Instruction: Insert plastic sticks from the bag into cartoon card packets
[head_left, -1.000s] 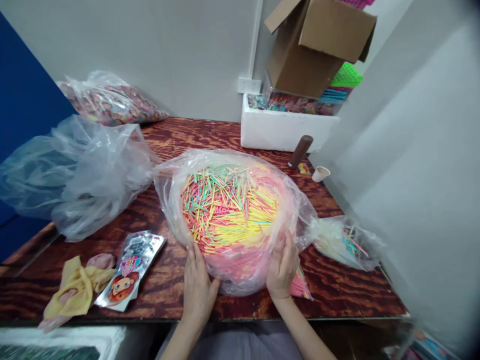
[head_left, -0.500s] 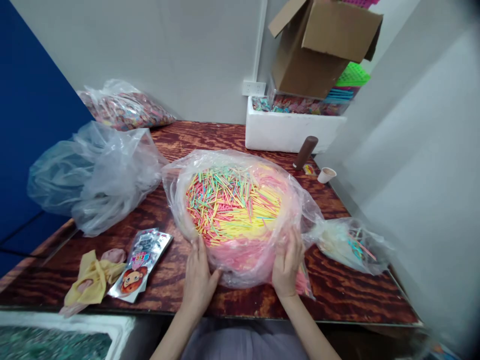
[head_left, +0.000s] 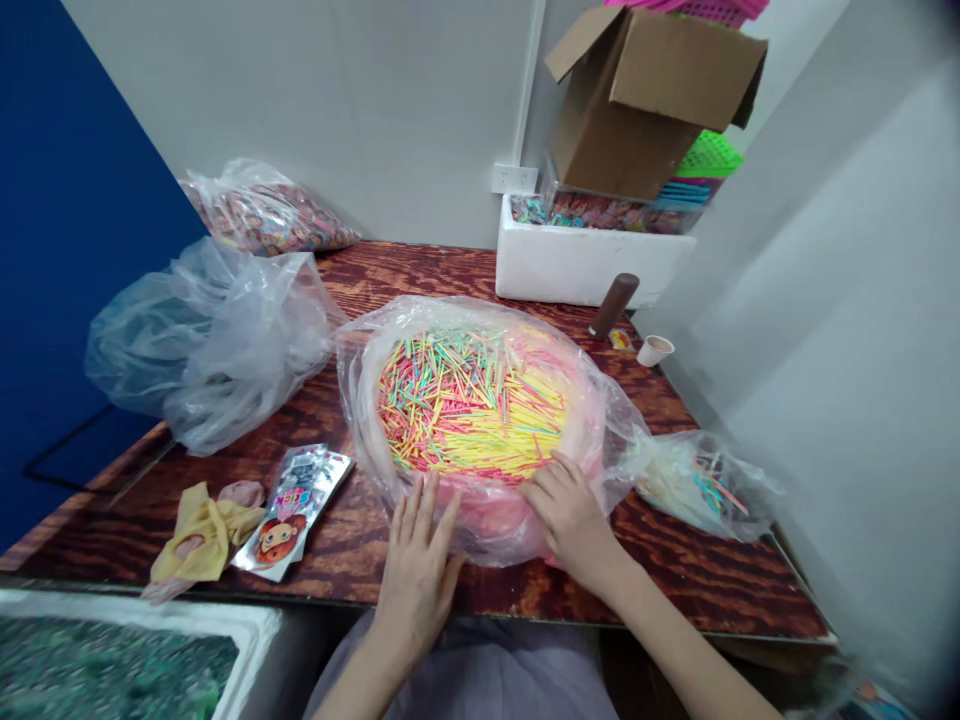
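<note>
A large clear plastic bag (head_left: 360,400) lies open on the table, its rim rolled outward. Thin sticks (head_left: 480,410) in yellow, pink, green and blue fill it. My left hand (head_left: 420,550) rests at the bag's near left edge, fingers stretched out over the plastic. On the near right side, my right hand (head_left: 566,510) lies over the rim with its fingers extended, the tips at the edge of the sticks. Neither hand holds a stick that I can see. Printed foil pouches (head_left: 296,510) lie to the left of my left hand.
Yellow gloves (head_left: 199,540) and crumpled clear bags (head_left: 240,340) lie left. A smaller bag of sticks (head_left: 709,485) is at right. Behind stand a paper cup (head_left: 655,350), a brown cylinder (head_left: 615,305), and a foam box (head_left: 585,262) under a cardboard box (head_left: 622,130).
My right hand has moved from the bag's right side inward and up onto its near rim. My left hand has slid slightly right and down, fingers more spread. The view has shifted a little.
</note>
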